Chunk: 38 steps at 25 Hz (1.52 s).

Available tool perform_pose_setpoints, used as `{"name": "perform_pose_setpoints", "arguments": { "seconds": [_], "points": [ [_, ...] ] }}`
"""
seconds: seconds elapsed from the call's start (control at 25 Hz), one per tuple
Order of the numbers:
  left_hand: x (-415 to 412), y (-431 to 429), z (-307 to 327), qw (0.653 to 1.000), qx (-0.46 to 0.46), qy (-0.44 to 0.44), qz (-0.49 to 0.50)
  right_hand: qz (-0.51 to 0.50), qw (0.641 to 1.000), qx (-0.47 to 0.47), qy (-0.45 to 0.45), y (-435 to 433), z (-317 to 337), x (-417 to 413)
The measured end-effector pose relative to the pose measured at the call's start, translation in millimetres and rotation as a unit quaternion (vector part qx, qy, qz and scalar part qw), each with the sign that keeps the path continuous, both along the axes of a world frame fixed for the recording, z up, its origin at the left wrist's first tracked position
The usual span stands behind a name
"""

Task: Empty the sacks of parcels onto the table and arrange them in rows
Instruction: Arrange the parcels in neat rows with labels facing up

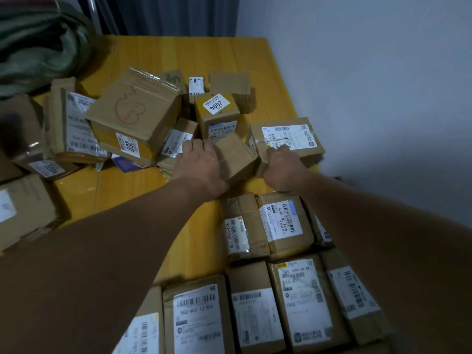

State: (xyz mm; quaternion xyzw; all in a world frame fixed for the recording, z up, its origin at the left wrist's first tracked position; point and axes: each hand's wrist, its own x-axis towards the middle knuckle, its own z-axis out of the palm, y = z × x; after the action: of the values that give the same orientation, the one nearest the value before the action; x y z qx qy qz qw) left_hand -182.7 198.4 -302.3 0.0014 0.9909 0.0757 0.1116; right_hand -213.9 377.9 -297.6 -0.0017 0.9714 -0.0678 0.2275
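Note:
Cardboard parcels lie on a yellow wooden table. My left hand grips a small plain brown box, which is tilted at the table's middle. My right hand grips the near edge of a flat labelled parcel at the right side. Behind them a loose heap holds a big box with a red scribble and a box marked 2004. Near me, parcels sit in tidy rows, labels up.
A dark green sack lies crumpled at the far left corner. More boxes crowd the left edge. A grey wall runs along the table's right side, and a dark curtain hangs behind. Bare tabletop shows at the far end and the middle left.

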Motion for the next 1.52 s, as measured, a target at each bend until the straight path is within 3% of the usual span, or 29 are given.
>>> {"name": "perform_pose_setpoints", "arguments": {
  "seconds": [0.32,0.52,0.68,0.96,1.12,1.36,1.52],
  "points": [
    [49.0,-26.6,17.8,0.993,0.009,-0.049,0.112,0.075,0.996,-0.024,-0.048,-27.1,9.8,23.3],
    [73.5,-21.4,7.2,0.981,0.03,-0.051,0.183,0.065,0.992,-0.102,-0.029,-33.6,10.1,38.1],
    [69.4,-12.9,-6.4,0.97,0.056,-0.074,0.227,0.06,0.995,-0.072,0.04,-16.5,7.0,29.0],
    [40.4,-13.9,-16.3,0.972,0.051,-0.136,0.186,0.018,0.998,-0.051,0.035,-5.7,2.4,7.5],
    [20.7,-7.6,-7.1,0.988,-0.053,-0.107,0.099,0.045,0.997,-0.004,0.06,3.4,1.8,-5.6],
    [-20.9,-3.9,-31.8,0.97,-0.082,-0.228,0.015,0.127,0.989,0.075,-0.009,12.6,-6.8,-37.9],
    [-42.1,-8.6,-49.8,0.95,-0.092,-0.29,0.067,0.171,0.981,0.084,-0.038,16.8,-11.4,-59.1]
  ]
}}
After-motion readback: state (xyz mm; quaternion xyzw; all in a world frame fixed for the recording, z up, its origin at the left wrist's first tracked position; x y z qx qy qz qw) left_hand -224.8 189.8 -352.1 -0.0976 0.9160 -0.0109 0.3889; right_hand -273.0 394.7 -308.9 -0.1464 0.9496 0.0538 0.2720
